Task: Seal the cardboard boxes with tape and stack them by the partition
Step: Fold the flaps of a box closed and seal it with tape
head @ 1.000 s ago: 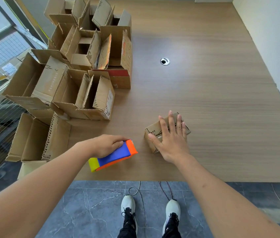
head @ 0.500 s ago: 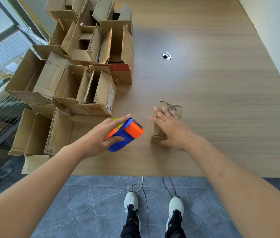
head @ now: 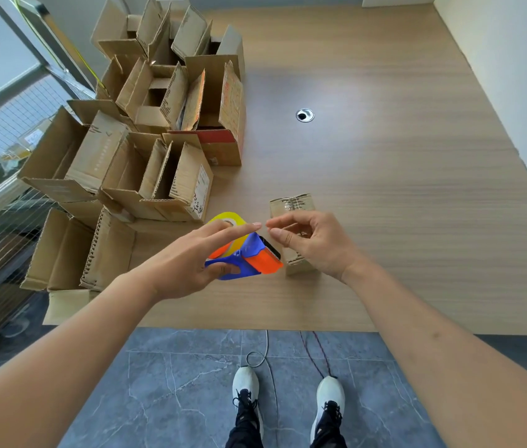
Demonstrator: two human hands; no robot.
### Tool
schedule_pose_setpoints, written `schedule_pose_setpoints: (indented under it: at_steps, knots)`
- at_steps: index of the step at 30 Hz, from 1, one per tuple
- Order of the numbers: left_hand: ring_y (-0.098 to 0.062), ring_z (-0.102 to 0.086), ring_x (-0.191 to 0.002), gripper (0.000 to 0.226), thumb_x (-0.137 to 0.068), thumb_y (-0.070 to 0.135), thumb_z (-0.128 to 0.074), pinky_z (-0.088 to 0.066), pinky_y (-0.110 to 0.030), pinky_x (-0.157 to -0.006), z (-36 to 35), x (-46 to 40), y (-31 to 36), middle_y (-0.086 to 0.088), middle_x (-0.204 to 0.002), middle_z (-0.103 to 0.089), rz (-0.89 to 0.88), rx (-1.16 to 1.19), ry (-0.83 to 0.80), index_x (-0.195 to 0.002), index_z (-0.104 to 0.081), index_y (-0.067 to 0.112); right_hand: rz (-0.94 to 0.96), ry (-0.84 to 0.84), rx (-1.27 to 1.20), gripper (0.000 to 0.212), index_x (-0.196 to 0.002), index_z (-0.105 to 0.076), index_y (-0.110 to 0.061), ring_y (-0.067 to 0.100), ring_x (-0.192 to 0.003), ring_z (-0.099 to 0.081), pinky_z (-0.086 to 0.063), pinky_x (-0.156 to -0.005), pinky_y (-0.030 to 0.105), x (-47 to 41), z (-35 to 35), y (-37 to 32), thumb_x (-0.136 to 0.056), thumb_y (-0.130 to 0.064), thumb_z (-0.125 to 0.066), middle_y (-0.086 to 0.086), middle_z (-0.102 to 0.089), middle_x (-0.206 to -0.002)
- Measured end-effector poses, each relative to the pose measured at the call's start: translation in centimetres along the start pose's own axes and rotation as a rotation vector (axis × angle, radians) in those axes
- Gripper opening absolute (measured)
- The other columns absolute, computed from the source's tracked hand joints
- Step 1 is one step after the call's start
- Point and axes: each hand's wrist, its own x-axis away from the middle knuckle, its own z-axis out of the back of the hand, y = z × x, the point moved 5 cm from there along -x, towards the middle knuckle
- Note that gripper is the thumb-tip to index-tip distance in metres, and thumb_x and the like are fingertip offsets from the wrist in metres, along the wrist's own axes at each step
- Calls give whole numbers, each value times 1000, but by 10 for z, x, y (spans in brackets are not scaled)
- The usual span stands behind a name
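Item: small box (head: pixel 292 205), flaps down, standing on the table (head: pixel 384 156) near its front edge; landmark for all entries below.

Left hand (head: pixel 187 263): just left of the box, raised off the table. Thumb and lower fingers curl round the blue handle of the dispenser (head: pixel 249 258); index finger lies straight out over the yellow tape roll (head: pixel 228 221). Serrated cutter faces the box.

Right hand (head: pixel 317 244): directly in front of the box, hiding most of its top. Thumb and forefinger nearly closed, as if pinching for the tape end; whether any tape is between them cannot be told.

Step in hand, by judgement: freeing the tape's loose end before sealing. Next move calls for drawing that end out and pressing it on the box's near side, then running the dispenser along the top seam.

Open boxes (head: pixel 145 150): a crowded heap left of and beyond the box, flaps up, reaching the table's left edge by the partition (head: pixel 7 130).

Open room: bare table right of and beyond the box, out to the wall (head: pixel 514 76); a cable hole (head: pixel 304 115) lies well beyond. Front edge is close behind the hands, so little slack that way.
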Motion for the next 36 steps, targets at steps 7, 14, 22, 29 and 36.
schedule_pose_setpoints:
  at_steps: [7, 14, 22, 29, 36]
  knots:
    - [-18, -54, -117, 71, -99, 39, -63, -47, -45, -98, -2, -4, 30, 13, -137, -49, -9, -29, -29, -154, -23, 58, 55, 60, -51, 6, -94, -79, -7, 30, -78, -72, -59, -77, 50, 20, 12, -9, -89, -9, -77, 8, -77, -83]
    - [-18, -53, -99, 64, -105, 42, -50, -45, -41, -92, -18, -6, 44, 6, -114, -50, -3, -58, -11, -157, -16, 56, -63, 237, -24, 5, -87, -77, -9, 15, -67, -68, -59, -73, 37, 39, 19, 9, -89, -6, -75, 5, -75, -77]
    - [-4, -46, -92, 58, -106, 49, -39, -40, -26, -85, -35, 15, 11, 9, -106, -47, 97, -81, -108, -153, -11, 64, -260, 447, 108, 12, -78, -77, -24, 12, -64, -69, -59, -70, 28, 73, 68, 57, -88, -17, -78, -6, -74, -69]
    - [-1, -49, -88, 54, -105, 54, -37, -35, -18, -72, -47, 6, -3, 14, -101, -47, 176, -76, -129, -148, -10, 71, -333, 478, 117, 11, -80, -78, -24, 8, -55, -65, -63, -66, 37, 65, 68, 75, -89, -17, -78, -5, -73, -69]
    - [-6, -49, -90, 53, -106, 53, -36, -41, -28, -80, -60, -10, -15, 10, -102, -48, 217, -145, -162, -151, -13, 66, -405, 469, 97, 15, -79, -77, -21, 10, -51, -61, -62, -63, 35, 46, 66, 95, -90, -12, -75, -1, -71, -70]
